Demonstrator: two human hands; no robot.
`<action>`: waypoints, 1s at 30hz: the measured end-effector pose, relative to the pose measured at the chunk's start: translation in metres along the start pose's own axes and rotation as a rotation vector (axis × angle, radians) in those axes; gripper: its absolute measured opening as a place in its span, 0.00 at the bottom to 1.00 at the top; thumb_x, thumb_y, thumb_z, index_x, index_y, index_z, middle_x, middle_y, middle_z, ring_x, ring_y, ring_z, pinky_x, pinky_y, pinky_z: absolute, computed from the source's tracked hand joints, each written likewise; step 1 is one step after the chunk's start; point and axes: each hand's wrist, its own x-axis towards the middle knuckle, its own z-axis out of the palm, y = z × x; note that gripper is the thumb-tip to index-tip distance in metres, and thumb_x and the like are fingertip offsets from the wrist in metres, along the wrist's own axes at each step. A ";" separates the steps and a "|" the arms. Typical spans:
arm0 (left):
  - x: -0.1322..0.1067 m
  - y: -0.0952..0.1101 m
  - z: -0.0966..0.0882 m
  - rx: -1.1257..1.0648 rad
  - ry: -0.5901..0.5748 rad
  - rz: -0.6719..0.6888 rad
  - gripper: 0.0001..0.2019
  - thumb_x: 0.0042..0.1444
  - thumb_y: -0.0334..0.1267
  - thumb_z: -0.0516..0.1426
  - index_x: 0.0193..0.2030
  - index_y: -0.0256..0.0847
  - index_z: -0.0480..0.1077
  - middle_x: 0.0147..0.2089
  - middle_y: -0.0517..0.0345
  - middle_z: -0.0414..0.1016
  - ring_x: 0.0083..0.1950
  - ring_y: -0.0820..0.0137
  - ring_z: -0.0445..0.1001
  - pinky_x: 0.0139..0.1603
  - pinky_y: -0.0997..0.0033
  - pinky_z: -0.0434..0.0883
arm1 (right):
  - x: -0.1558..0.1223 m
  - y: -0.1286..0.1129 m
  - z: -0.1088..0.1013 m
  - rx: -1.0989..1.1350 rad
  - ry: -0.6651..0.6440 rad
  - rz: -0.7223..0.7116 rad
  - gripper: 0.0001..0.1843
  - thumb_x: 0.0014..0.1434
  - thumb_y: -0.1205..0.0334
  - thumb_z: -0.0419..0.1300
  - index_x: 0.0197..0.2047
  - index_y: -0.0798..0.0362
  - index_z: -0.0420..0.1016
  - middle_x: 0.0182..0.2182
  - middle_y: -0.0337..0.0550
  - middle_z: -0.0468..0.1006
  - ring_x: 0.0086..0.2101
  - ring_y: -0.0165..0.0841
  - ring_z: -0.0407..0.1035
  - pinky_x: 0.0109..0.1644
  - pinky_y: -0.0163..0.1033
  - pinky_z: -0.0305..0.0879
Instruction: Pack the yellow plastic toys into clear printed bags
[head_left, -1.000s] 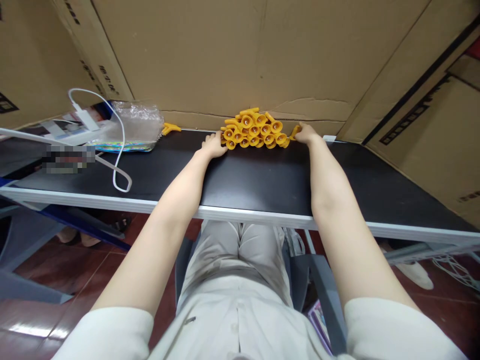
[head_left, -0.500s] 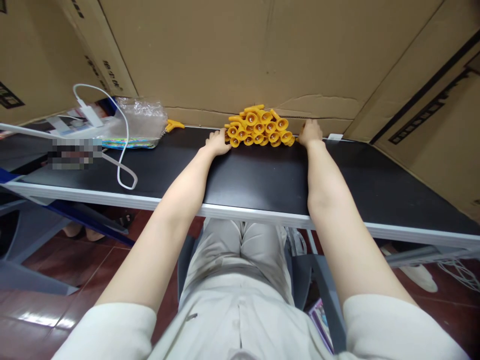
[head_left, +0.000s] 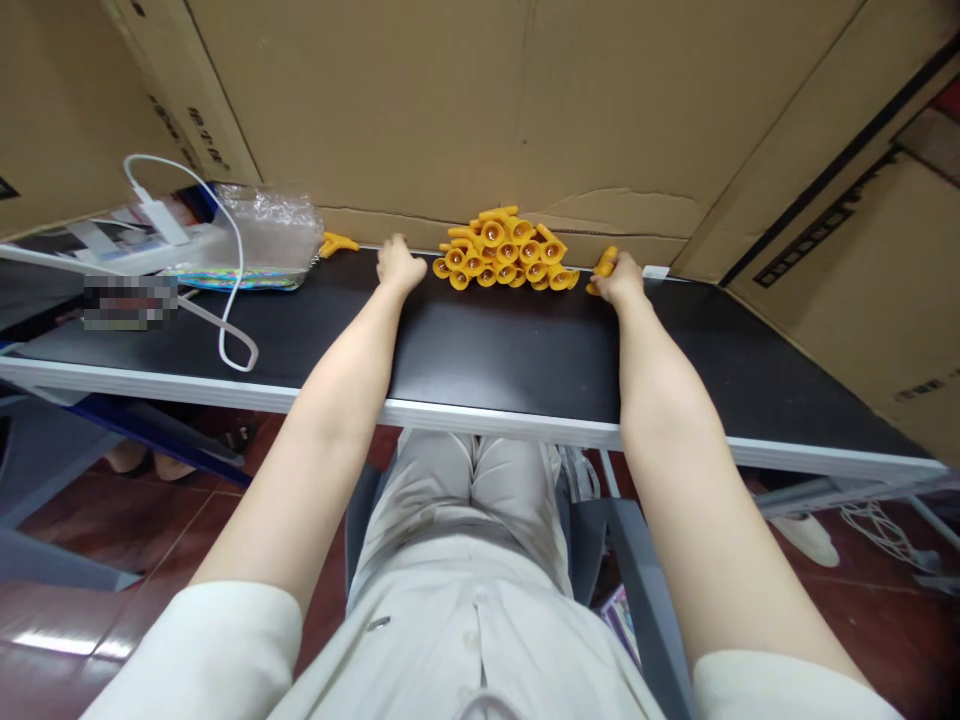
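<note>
"So, what's in that plastic bag (head_left: 281, 225)?"

"I can't tell; it lies to my left on the black table (head_left: 502, 350)."

"And your hands?"

"My left hand (head_left: 397, 268), thumb wide, has moved off the pile of yellow horns (head_left: 507, 254) since half a second ago. My right hand (head_left: 624, 278) grips one yellow horn (head_left: 604, 264) just beside the pile. They're flared, some shiny inside; the pile sits by the cardboard wall (head_left: 450, 110)."
</note>
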 end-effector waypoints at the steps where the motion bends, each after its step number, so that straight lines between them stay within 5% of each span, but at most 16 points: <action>1: 0.003 -0.002 -0.005 -0.029 0.035 -0.052 0.32 0.66 0.33 0.54 0.77 0.37 0.61 0.78 0.41 0.64 0.80 0.55 0.62 0.79 0.54 0.63 | -0.004 0.003 -0.001 -0.008 -0.007 -0.005 0.23 0.60 0.56 0.72 0.57 0.49 0.77 0.61 0.54 0.80 0.67 0.55 0.71 0.73 0.65 0.63; 4: 0.013 -0.016 -0.021 -0.026 0.100 -0.192 0.31 0.66 0.28 0.54 0.76 0.27 0.62 0.78 0.35 0.64 0.80 0.54 0.63 0.80 0.58 0.64 | -0.015 0.007 -0.004 -0.041 -0.020 -0.022 0.27 0.61 0.64 0.69 0.63 0.52 0.74 0.62 0.55 0.80 0.66 0.50 0.73 0.73 0.60 0.65; 7: 0.026 -0.043 -0.035 0.077 0.102 -0.183 0.33 0.63 0.26 0.58 0.75 0.21 0.62 0.78 0.28 0.62 0.80 0.50 0.62 0.81 0.56 0.61 | -0.023 0.007 -0.006 -0.103 -0.035 -0.018 0.28 0.61 0.66 0.69 0.64 0.58 0.74 0.62 0.59 0.80 0.65 0.49 0.74 0.72 0.56 0.66; 12: 0.049 -0.093 -0.044 0.180 -0.085 -0.191 0.43 0.64 0.30 0.59 0.82 0.19 0.47 0.83 0.29 0.51 0.85 0.50 0.52 0.84 0.59 0.54 | -0.026 0.007 -0.006 -0.114 -0.049 -0.028 0.25 0.61 0.65 0.69 0.61 0.54 0.75 0.62 0.56 0.81 0.65 0.49 0.75 0.70 0.57 0.68; 16: 0.067 -0.119 -0.043 0.221 -0.132 -0.208 0.40 0.71 0.36 0.55 0.83 0.20 0.43 0.86 0.30 0.41 0.86 0.51 0.45 0.85 0.58 0.48 | -0.024 0.010 -0.005 -0.126 -0.070 -0.034 0.24 0.63 0.64 0.68 0.61 0.54 0.75 0.62 0.59 0.81 0.64 0.50 0.75 0.69 0.56 0.69; 25: 0.090 -0.138 -0.037 0.415 -0.105 -0.066 0.28 0.71 0.36 0.52 0.74 0.27 0.67 0.75 0.36 0.70 0.75 0.49 0.70 0.74 0.54 0.69 | -0.020 0.011 -0.004 -0.137 -0.093 -0.034 0.22 0.63 0.63 0.68 0.60 0.54 0.77 0.62 0.57 0.81 0.63 0.49 0.76 0.68 0.54 0.70; 30: 0.098 -0.141 -0.030 0.197 -0.045 0.025 0.16 0.60 0.36 0.59 0.52 0.39 0.82 0.59 0.51 0.85 0.69 0.48 0.76 0.71 0.53 0.70 | -0.025 0.005 -0.007 -0.124 -0.087 -0.037 0.19 0.67 0.63 0.65 0.60 0.55 0.77 0.62 0.59 0.81 0.63 0.49 0.76 0.68 0.51 0.70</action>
